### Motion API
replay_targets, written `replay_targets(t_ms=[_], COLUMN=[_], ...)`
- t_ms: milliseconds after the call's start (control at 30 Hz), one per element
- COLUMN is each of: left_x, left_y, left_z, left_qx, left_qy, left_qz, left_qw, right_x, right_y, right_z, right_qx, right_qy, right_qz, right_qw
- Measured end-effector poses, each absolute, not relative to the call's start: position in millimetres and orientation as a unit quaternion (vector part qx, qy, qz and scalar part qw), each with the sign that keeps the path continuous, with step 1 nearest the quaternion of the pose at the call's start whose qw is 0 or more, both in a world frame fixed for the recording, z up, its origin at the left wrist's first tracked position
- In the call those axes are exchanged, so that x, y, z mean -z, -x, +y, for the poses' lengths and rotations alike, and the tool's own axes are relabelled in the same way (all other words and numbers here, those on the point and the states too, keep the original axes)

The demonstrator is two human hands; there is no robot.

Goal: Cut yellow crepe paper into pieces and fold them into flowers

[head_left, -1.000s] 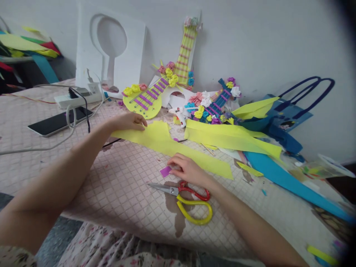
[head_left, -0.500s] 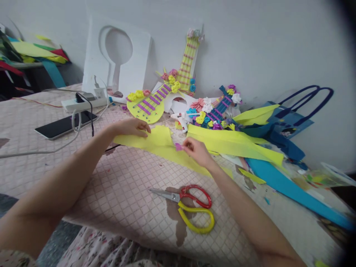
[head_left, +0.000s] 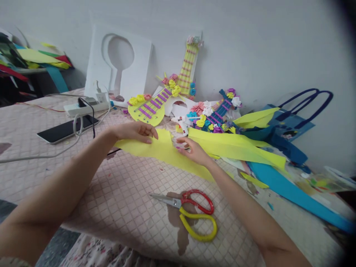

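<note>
Yellow crepe paper (head_left: 150, 148) lies across the middle of the table. Over its left part rests my left hand (head_left: 136, 131), fingers loosely bent and a little apart, gripping nothing that I can see. My right hand (head_left: 193, 150) hovers at the paper's right part with thumb and forefinger spread. A tiny purple scrap (head_left: 178, 148) shows by the thumb tip; whether it touches the thumb I cannot tell. Nearer to me lie scissors (head_left: 180, 204) with one red and one yellow handle. A white glue gun (head_left: 181, 123) sits just beyond the hands.
Decorated paper guitars (head_left: 151, 107) and a white foam board (head_left: 93, 63) lean by the wall. At left are a phone (head_left: 63, 130) and a power strip (head_left: 83, 107) with cables. Yellow paper strips (head_left: 236, 144), a blue strip (head_left: 294, 193) and a blue bag (head_left: 292, 122) occupy the right.
My right thumb and forefinger have parted from a pinch on the purple piece, which now shows much smaller. My left hand has shifted slightly right over the yellow paper.
</note>
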State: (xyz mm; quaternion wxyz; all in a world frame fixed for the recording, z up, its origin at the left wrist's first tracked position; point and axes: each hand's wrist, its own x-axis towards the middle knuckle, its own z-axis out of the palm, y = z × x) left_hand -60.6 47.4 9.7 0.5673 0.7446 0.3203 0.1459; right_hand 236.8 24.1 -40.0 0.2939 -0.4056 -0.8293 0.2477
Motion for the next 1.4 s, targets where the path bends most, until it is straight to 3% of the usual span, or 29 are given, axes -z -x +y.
replay_targets(t_ms=[267,600,800,1067,1233,1400], left_x=[-19.9,9.2,15.9,20.2,20.9,17.2], left_y=[53.3,70.7,69.3,82.2,80.9,70.6], left_z=[34.1,65.1,70.1,76.7,75.9,70.4], left_qx=[-0.138,-0.152,-0.126,-0.095,-0.114,-0.143], left_qy=[-0.737,-0.756,-0.793,-0.789,-0.778,-0.766], left_qz=[0.269,0.384,0.372,0.379,0.392,0.399], left_qw=[0.605,0.507,0.465,0.474,0.477,0.484], right_x=[17.4,-7.3,-6.7,6.1,7.4,6.7], right_y=[-202.1,-290.2,-355.4,-385.7,-367.1,-353.3], right_z=[12.4,-22.8,-38.2,-46.7,-51.3,-42.4], right_qx=[-0.28,-0.403,-0.468,-0.44,-0.433,-0.446], right_qy=[0.318,0.442,0.421,0.467,0.506,0.452], right_qz=[-0.888,-0.782,-0.748,-0.635,-0.602,-0.635], right_qw=[0.179,0.176,0.212,0.43,0.441,0.439])
